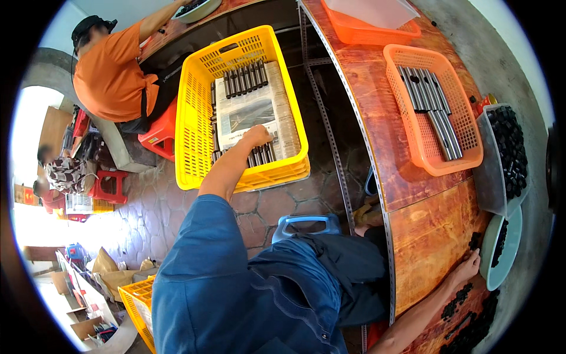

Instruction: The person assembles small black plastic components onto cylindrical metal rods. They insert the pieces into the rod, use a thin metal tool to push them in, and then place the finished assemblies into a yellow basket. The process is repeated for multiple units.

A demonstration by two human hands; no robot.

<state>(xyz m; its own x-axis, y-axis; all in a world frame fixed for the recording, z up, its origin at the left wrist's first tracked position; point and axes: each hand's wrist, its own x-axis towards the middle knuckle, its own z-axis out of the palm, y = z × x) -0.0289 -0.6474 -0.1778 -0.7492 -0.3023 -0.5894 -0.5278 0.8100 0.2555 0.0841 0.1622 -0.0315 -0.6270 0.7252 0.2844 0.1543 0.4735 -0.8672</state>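
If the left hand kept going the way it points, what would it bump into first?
Probably the sheet of newspaper lying in the yellow plastic crate, just past the left hand; the row of dark metal rods comes after. Depth is uncertain.

A small workshop for assembling parts. Under the left hand (pixel 257 135) a yellow crate (pixel 194 118) holds metal rods on newspaper; beyond the right hand (pixel 469 265) a wooden bench (pixel 413 236) carries an orange basket (pixel 466 159) of tubes and bins of black caps (pixel 510 147). A co-worker (pixel 112 76) sits beyond the crate.
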